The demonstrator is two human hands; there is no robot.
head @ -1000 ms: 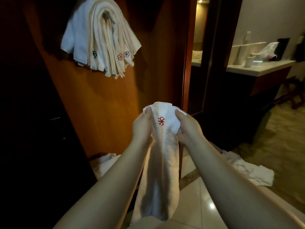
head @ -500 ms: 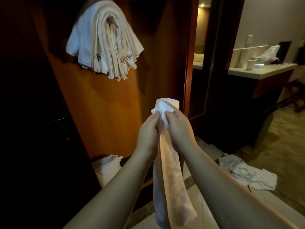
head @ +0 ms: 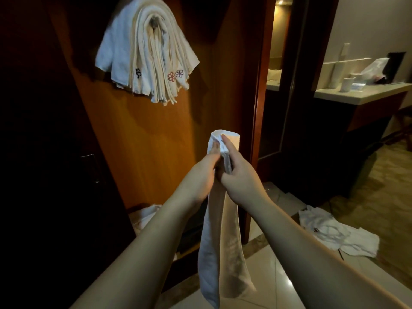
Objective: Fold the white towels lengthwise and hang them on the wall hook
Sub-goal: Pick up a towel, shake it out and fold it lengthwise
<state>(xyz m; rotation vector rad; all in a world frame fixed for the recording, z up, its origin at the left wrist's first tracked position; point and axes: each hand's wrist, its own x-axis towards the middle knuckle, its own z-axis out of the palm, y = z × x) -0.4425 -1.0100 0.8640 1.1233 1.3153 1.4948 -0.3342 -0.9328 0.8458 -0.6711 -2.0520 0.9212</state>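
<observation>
Head view is showing a dim room where a wooden wall panel (head: 145,139) is glowing orange across the middle, a pale tiled floor (head: 278,284) is spreading below, and a counter (head: 361,94) with a light top is standing at the far right, carrying a small white cup (head: 346,84) and other items too dim to name. High on the panel a thick bundle of hung towels (head: 147,52) is draping over the hook (the hook itself is lying hidden under the cloth). Loose white towels (head: 338,235) are lying crumpled on the floor to the right, well apart from the arms. In front, a long folded white towel (head: 223,248) is hanging straight down from both hands. The left hand (head: 200,177) and the right hand (head: 242,175) are pressing together around its upper part, fingers (head: 227,141) pinching the top fold. Compared with half a second ago, the hands are sitting a little closer together and the towel is hanging narrower, while the hung bundle is staying unchanged.
</observation>
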